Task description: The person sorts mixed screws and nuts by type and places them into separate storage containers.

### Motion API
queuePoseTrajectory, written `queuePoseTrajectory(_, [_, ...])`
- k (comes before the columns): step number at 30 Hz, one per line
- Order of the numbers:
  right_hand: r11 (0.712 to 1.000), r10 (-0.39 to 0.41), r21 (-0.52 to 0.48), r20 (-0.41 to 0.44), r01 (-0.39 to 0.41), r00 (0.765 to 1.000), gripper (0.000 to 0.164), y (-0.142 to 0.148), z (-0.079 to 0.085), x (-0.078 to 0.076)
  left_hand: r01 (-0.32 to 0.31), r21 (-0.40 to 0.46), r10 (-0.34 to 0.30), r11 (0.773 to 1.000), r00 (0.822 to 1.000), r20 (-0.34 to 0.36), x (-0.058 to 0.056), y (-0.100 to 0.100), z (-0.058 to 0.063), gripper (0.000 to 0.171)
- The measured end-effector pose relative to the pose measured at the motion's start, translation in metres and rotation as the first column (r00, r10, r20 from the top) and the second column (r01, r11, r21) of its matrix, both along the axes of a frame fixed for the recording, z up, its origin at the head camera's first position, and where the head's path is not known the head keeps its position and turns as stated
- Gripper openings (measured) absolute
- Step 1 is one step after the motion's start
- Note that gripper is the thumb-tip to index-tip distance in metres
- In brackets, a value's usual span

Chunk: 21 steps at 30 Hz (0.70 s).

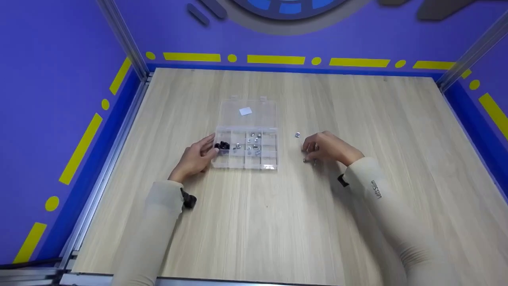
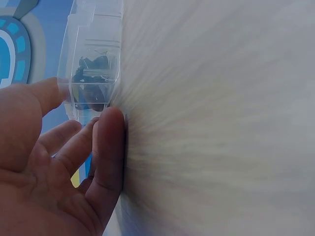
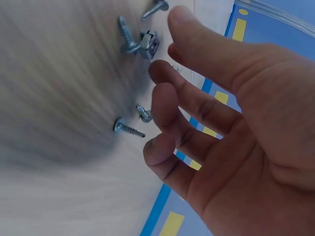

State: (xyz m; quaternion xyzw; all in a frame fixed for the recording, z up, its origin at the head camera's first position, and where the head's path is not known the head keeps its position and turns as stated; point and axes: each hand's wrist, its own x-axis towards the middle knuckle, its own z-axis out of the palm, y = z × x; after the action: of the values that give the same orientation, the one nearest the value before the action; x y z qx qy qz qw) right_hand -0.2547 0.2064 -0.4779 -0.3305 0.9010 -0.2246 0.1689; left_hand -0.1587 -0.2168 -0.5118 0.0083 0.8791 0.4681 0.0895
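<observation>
Of hands there are two: a left hand (image 1: 193, 158) and a right hand (image 1: 327, 147). Between them sits one clear box (image 1: 237, 162), bearing one white label (image 1: 245, 111). By the right hand's fingers, four screws (image 3: 118, 126) and one square nut (image 3: 149, 45) show. Beside the left hand, black pieces (image 1: 223, 145) overlap, uncountable; silver pieces (image 1: 256, 147) rightward likewise.

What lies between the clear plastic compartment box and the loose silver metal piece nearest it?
Only bare light wood tabletop separates the box from that piece in the head view.
</observation>
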Motion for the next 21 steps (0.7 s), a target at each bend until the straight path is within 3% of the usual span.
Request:
queuePoseTrajectory(6, [1.000,0.020,-0.017,0.004,-0.020,1.000,0.016,0.0053,-0.0056,0.0017,0.014,0.010,-0.014,1.000,1.000,-0.012,0.0007,-0.0016,-0.0002,0.062])
queuePoseTrajectory(21, [0.999,-0.033,-0.031,0.006,0.033,0.999,0.010,0.0069,-0.0107,0.0034,-0.001,0.017,0.001,1.000,1.000,0.000,0.0001,-0.0009,-0.0013,0.062])
